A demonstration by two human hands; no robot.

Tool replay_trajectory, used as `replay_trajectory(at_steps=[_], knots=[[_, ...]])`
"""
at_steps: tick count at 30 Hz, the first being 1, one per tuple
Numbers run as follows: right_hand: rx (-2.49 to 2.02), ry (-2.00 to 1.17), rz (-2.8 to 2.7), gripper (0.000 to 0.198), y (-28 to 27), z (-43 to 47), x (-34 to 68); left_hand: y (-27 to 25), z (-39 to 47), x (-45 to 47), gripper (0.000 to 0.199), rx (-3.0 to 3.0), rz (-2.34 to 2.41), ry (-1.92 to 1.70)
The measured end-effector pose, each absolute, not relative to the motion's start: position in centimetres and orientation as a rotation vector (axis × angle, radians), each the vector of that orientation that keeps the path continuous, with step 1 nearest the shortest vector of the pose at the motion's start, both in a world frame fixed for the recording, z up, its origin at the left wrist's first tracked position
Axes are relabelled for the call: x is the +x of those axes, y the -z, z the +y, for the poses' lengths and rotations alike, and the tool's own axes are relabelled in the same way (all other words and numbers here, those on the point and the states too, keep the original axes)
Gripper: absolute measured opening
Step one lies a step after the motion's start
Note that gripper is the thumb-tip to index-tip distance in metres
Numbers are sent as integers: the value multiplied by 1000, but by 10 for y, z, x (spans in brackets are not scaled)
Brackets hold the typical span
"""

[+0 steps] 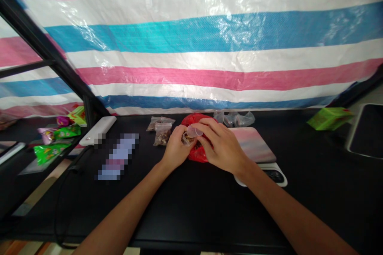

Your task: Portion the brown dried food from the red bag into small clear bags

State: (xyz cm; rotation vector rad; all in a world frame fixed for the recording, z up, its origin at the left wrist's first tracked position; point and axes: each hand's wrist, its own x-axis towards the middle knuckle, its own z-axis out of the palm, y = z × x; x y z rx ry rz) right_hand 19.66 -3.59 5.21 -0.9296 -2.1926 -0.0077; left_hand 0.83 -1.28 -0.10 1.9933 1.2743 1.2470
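Near the back edge of the bench: both hands meet over a red plastic bag (pixel 196 153), just in front of the striped tarp (pixel 209 36).
Left hand: the left hand (pixel 176 149) pinches a small clear pouch (pixel 187 138) with brownish bits inside, its grip closed on the pouch's upper part.
Right hand: the right hand (pixel 223 145) holds a tiny clear cup (pixel 193 131) between thumb and fingertips, tipped on its side right at the pouch's mouth, touching or nearly so.
How the pouch likely handles: light, limp and slippery film; it probably sags unless held by the rim, and the contents look loose enough to spill if the mouth droops.
How the cup likely handles: light, thin and fairly stiff, but it could dent under a hard squeeze; the rim or sides seem the natural hold.
Red bag: soft, crinkled film, lying flat under the hands.
Filled pouches: two more pouches (pixel 160 129) lie just left of the hands, toward the back edge.
Spare cups: clear cups in a plastic bag (pixel 236 118) sit at the back edge, right of the hands.
Scale: a small scale (pixel 263 165) with a pastel pad on it sits beside the right wrist.
Other things: a white power bank (pixel 98 129) lies toward the left; a green box (pixel 329 118) toward the right back corner; green snack packets (pixel 50 151) are off the left end.
Writing: none readable; one flat item at the left is blurred out.
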Motion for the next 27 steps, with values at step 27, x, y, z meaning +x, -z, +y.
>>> replay_trajectory(at_steps=[27], knots=[[-1214,59,-2275,36,-47,-26,207,-16,-15,-3,25,1667,1707,-1207]])
